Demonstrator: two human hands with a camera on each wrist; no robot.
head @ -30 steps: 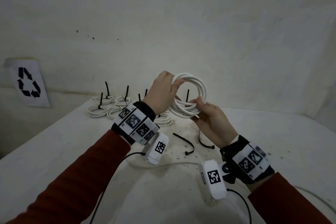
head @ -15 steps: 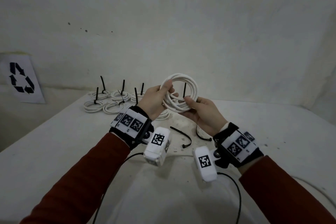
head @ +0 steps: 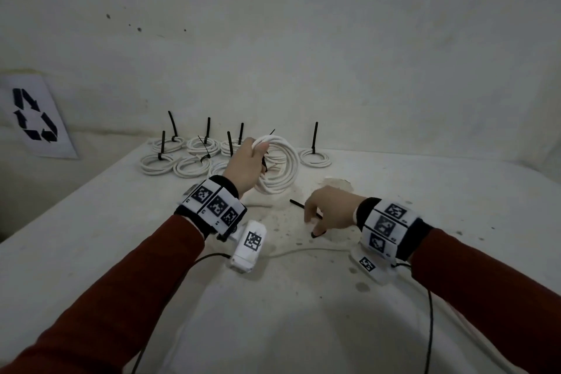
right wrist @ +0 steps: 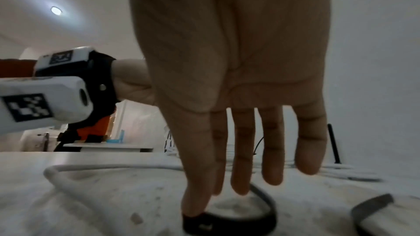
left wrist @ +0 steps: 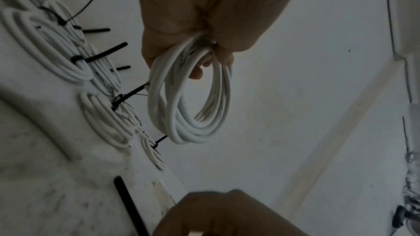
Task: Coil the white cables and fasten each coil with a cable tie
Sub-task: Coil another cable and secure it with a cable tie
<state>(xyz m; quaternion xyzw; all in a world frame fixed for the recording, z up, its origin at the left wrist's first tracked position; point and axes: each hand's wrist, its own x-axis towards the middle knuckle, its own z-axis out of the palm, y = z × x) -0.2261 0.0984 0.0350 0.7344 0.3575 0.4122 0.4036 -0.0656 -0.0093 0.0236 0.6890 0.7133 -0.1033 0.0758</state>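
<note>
Fingers (left wrist: 197,73) of left hand (head: 243,167) curled round white coil (head: 277,167), held above surface (head: 425,222); right hand (head: 331,209) fingers straight, touching loose cable tie (right wrist: 227,219). Best pinched near head, coil kept tight.

Recycling symbol on paper sheet (head: 35,117); seemingly no words.

Left hand (head: 243,167) raised, fisted; right hand (head: 332,209) lowered, fingers extended.
</note>
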